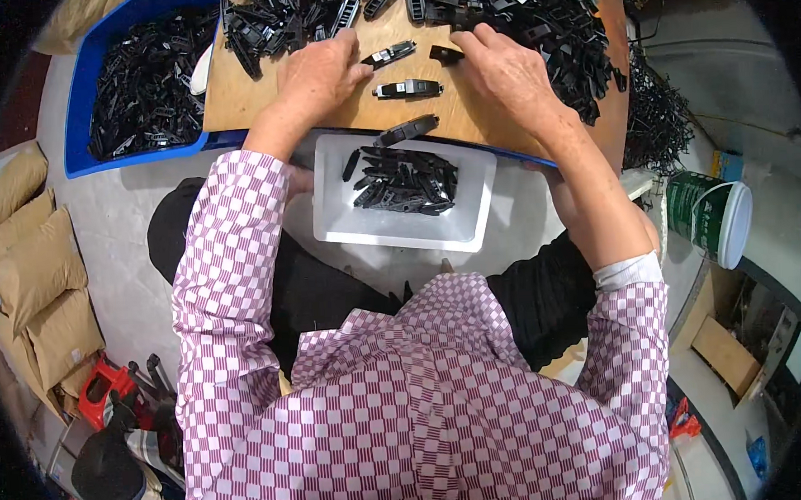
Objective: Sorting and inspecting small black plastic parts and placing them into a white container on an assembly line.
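Note:
On the wooden board, my left hand (321,73) is curled, its thumb beside the left end of a black-and-silver slim plastic part (392,54). What its fingers hold, if anything, is hidden. My right hand (509,70) pinches a small dark flat piece (445,55) between thumb and fingers. Between the hands lies another slim black part with a shiny middle (408,89). A third black part (407,130) rests slantwise at the board's near edge. Just below that edge, a white plastic tray (345,227) holds a heap of similar black parts (406,182).
Loose black plastic parts (552,34) are piled along the board's (257,104) far and right sides. A blue bin (77,131) full of black pieces stands at the left. Brown sacks (44,278) are stacked farther left. A green bucket with a white lid (702,216) is at the right.

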Action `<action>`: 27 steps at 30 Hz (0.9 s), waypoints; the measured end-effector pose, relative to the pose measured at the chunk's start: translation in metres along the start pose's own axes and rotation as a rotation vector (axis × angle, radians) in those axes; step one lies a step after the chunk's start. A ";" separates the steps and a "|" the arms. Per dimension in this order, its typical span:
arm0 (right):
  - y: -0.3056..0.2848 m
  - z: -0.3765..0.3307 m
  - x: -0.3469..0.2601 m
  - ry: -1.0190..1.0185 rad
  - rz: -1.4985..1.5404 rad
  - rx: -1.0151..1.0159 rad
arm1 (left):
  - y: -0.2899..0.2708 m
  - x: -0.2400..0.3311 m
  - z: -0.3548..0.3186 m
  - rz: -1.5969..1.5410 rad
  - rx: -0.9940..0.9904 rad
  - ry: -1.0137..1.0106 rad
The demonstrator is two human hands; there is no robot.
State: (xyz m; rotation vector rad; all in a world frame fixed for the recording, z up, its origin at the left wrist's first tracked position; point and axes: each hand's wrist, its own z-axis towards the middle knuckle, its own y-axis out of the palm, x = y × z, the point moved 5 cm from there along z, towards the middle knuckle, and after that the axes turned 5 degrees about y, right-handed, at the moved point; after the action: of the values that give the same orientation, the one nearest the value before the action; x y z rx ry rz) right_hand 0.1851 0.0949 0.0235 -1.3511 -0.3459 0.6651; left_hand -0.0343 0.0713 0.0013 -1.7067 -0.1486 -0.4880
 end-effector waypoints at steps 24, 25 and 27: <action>0.015 -0.016 0.000 0.081 0.184 -0.163 | 0.014 0.051 -0.015 -0.012 0.063 0.245; 0.014 -0.016 -0.001 0.082 0.186 -0.164 | 0.013 0.049 -0.016 -0.046 0.098 0.250; 0.010 -0.014 -0.005 0.011 0.065 -0.114 | 0.013 0.046 -0.016 -0.081 0.131 0.254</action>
State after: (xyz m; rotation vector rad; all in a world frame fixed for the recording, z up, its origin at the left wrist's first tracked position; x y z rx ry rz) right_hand 0.1867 0.0818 0.0117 -1.4794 -0.3366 0.7006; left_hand 0.0078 0.0454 0.0099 -1.5011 -0.0647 -0.7347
